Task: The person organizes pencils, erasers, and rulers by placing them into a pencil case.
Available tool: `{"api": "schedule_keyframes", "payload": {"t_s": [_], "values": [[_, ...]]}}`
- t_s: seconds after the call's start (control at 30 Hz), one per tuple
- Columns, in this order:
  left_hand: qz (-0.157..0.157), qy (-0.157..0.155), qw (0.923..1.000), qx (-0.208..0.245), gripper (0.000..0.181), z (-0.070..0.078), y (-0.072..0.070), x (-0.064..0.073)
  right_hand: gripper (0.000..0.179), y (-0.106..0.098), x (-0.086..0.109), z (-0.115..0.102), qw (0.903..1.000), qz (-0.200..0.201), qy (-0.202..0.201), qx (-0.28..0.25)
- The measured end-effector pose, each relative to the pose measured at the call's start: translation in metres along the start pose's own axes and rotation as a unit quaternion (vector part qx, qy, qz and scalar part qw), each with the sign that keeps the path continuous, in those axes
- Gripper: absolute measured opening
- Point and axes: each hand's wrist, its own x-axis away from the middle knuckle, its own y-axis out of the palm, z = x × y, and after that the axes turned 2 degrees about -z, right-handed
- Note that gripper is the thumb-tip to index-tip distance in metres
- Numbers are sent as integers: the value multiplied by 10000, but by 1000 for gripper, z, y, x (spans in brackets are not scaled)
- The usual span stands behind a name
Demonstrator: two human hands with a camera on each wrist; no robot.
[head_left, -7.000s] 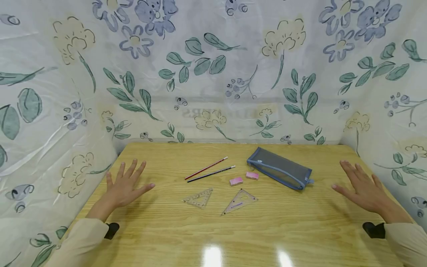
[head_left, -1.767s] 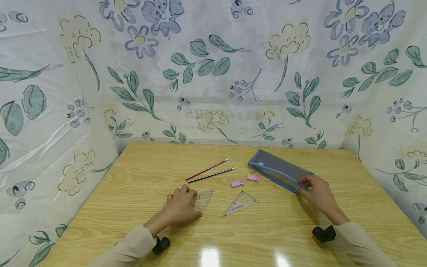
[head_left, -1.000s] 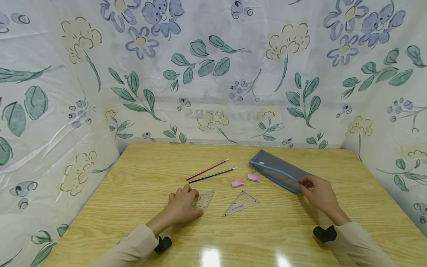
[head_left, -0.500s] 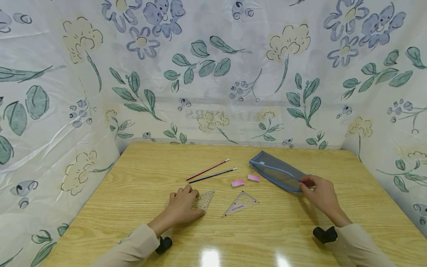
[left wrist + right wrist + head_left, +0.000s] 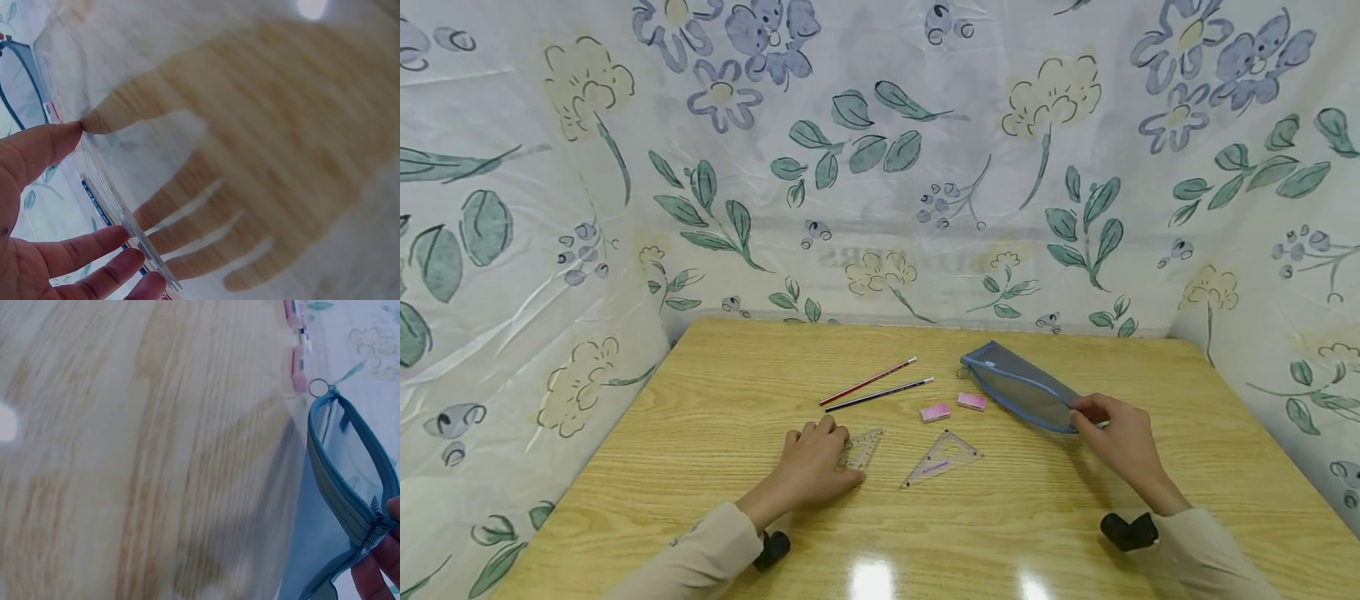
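A clear triangular set square [image 5: 861, 450] lies beneath the fingers of my left hand [image 5: 811, 462]. In the left wrist view the thumb [image 5: 47, 147] is at one end of its thin edge and the fingertips [image 5: 119, 234] touch it farther along. My right hand [image 5: 1122, 437] pinches the near right corner of a grey-blue mesh pencil case [image 5: 1026, 387], whose zipped mouth gapes in the right wrist view. A second set square [image 5: 943, 460] lies between the hands. Two pink erasers [image 5: 935, 412] sit beyond it.
A red pencil [image 5: 868, 382] and a dark pencil [image 5: 880, 395] lie behind the left set square. The wooden table [image 5: 737, 358] meets a flowered cloth [image 5: 880, 192] at its back and sides.
From wide apart above the table, both hands came inward, the left to the set square, the right to the pencil case corner. Lately the case has narrowed and bent upward, while the left hand shifted slightly right.
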Motion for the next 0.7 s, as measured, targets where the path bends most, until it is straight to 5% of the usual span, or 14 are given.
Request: {"api": "schedule_keyframes", "payload": {"t_s": [0.7], "values": [[73,59,9999,-38,40,5,-1,-3,9,-4,6,-2,9993,253,183,-219]]}}
